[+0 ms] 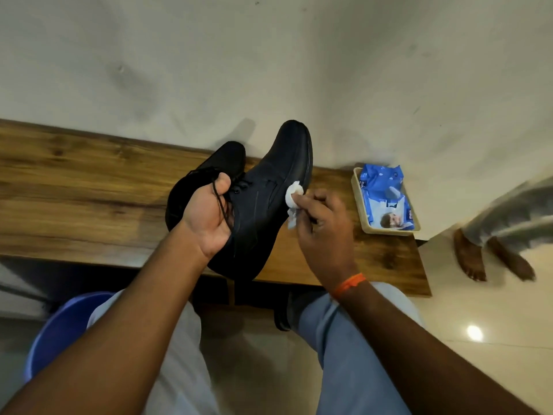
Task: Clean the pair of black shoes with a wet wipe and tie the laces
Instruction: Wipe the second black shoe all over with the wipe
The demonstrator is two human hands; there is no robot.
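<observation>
A black leather lace-up shoe [269, 187] is held tilted above the brown wooden desk [89, 190], toe up, by the left hand [206, 214], whose grip is curled round its opening and loose laces [221, 202]. A crumpled white wet wipe [293, 196] is pinched in the right hand [323, 232] and pressed against the shoe's side. The second black shoe [215, 163] lies on the desk behind.

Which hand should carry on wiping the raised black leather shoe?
Right. The right hand already pinches the white wet wipe against the raised black leather shoe, while the left hand is occupied gripping that shoe.
</observation>
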